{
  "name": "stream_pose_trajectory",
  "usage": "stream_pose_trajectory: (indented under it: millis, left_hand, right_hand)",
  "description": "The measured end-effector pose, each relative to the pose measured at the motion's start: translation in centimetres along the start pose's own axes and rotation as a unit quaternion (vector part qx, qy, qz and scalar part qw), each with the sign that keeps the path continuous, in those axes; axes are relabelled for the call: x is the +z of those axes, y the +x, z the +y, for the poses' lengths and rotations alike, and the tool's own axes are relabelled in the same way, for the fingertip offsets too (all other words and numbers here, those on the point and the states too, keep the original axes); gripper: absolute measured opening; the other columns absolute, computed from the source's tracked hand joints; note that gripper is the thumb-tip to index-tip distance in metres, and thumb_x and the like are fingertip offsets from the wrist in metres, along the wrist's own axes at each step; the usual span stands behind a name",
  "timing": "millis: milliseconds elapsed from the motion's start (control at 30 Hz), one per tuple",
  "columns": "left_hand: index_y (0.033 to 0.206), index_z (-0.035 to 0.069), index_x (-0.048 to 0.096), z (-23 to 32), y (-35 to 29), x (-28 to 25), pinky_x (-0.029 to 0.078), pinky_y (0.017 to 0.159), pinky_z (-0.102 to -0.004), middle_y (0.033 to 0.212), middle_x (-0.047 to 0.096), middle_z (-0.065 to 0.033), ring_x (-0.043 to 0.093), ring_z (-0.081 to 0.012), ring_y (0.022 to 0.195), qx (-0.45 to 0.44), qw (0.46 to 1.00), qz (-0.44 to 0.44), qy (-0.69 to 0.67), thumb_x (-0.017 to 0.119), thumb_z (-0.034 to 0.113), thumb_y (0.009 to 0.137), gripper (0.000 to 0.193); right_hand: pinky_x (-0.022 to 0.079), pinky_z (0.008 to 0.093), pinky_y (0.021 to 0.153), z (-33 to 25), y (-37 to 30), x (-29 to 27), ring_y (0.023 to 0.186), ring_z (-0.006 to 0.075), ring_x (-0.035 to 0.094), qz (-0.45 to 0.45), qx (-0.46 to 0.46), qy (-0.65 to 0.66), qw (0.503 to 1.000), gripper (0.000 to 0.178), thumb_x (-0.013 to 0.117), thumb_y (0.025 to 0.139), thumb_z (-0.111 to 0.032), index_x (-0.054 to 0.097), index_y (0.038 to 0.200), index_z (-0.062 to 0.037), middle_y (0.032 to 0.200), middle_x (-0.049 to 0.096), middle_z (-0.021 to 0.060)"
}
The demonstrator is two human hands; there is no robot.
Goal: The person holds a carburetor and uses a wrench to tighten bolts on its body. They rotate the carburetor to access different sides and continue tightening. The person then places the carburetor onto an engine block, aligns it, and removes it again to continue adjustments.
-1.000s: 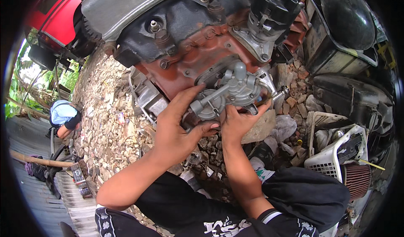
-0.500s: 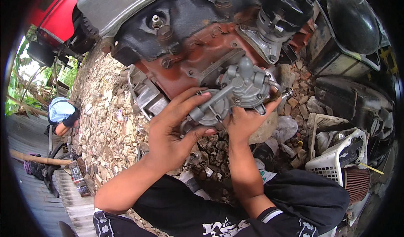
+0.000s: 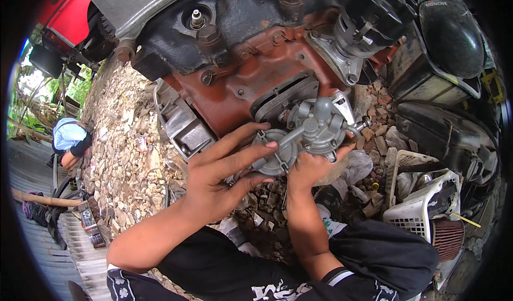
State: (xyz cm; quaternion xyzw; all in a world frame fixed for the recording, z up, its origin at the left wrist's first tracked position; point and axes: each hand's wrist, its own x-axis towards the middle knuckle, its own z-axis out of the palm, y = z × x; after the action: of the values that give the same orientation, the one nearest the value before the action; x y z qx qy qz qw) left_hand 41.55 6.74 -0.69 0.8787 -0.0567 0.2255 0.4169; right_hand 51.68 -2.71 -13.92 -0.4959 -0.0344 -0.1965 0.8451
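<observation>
Both of my hands hold a grey cast-metal pump-like housing with round bodies, a short tube and a rounded knob on top. My left hand grips its left end, fingers over the top and thumb at the near side. Under its right part is my right hand, with some of its fingers hidden by the metal. The housing is close in front of the engine block, painted red-brown. On the block's side, a dark oval mounting plate shows just beyond the housing; I cannot tell whether they touch.
A black distributor rises at the block's right. Spark plugs stick out of the black cylinder head. At right lie a dark mirror-like shell and a white plastic basket. Rubble covers the ground; a person crouches at far left.
The housing and both hands sit slightly lower and to the right in view, farther from the block's side. More of the dark mounting plate shows. Both hands keep their hold.
</observation>
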Motion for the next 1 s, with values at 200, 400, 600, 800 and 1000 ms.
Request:
stream_pose_trajectory:
  millis: [200, 400, 600, 800, 1000]
  left_hand:
    - [0.123, 0.005, 0.072, 0.3, 0.0, -0.7, 0.057, 0.092, -0.0357, 0.133, 0.062, -0.025, 0.068, -0.0343, 0.114, 0.017, 0.999, -0.028, -0.006, 0.084, -0.006, 0.068, 0.057]
    - [0.121, 0.001, 0.072, 0.1, 0.3, -1.0, 0.056, 0.094, -0.0362, 0.132, 0.062, -0.0271, 0.068, -0.0349, 0.115, 0.023, 1.0, 0.001, -0.014, 0.083, -0.005, 0.068, 0.054]
    - [0.121, 0.003, 0.072, -0.2, 0.4, -0.9, 0.056, 0.093, -0.0356, 0.133, 0.063, -0.0237, 0.068, -0.0319, 0.117, 0.007, 0.999, 0.001, -0.031, 0.083, -0.007, 0.068, 0.056]
    - [0.121, 0.003, 0.072, 0.3, 0.2, -0.5, 0.056, 0.093, -0.0351, 0.133, 0.063, -0.0226, 0.067, -0.0314, 0.117, 0.01, 0.999, 0.029, -0.026, 0.083, -0.007, 0.069, 0.054]
    - [0.119, 0.0, 0.072, -0.1, 0.4, -0.4, 0.054, 0.095, -0.0355, 0.13, 0.064, -0.0245, 0.067, -0.0319, 0.117, 0.009, 0.998, 0.034, -0.056, 0.085, -0.004, 0.068, 0.052]
  right_hand:
    - [0.039, 0.0418, 0.109, 0.6, 0.0, -1.3, 0.12, 0.0231, 0.054, -0.02, -0.04, -0.132, 0.99, 0.088, 0.089, 0.074, -0.005, 0.03, 0.14, -0.0018, 0.133, 0.052, 0.0149]
    - [0.039, 0.0403, 0.107, -1.6, 1.1, -0.2, 0.117, 0.0223, 0.055, -0.047, -0.076, -0.118, 0.989, 0.082, 0.09, 0.074, -0.008, 0.035, 0.134, -0.0019, 0.13, 0.053, 0.0132]
    - [0.038, 0.0392, 0.107, -0.4, 0.5, 0.2, 0.119, 0.0215, 0.054, -0.002, -0.064, -0.057, 0.996, 0.09, 0.089, 0.075, -0.009, 0.029, 0.142, 0.0002, 0.132, 0.051, 0.0132]
    - [0.034, 0.038, 0.11, -0.9, 0.6, 0.8, 0.122, 0.0209, 0.051, -0.013, -0.013, -0.014, 1.0, 0.086, 0.079, 0.076, 0.001, 0.027, 0.145, -0.0014, 0.134, 0.049, 0.0113]
    - [0.038, 0.0342, 0.104, -1.9, 1.1, 1.4, 0.116, 0.0183, 0.051, -0.009, -0.002, 0.044, 0.999, 0.082, 0.082, 0.077, 0.0, 0.03, 0.14, -0.0025, 0.129, 0.05, 0.0097]
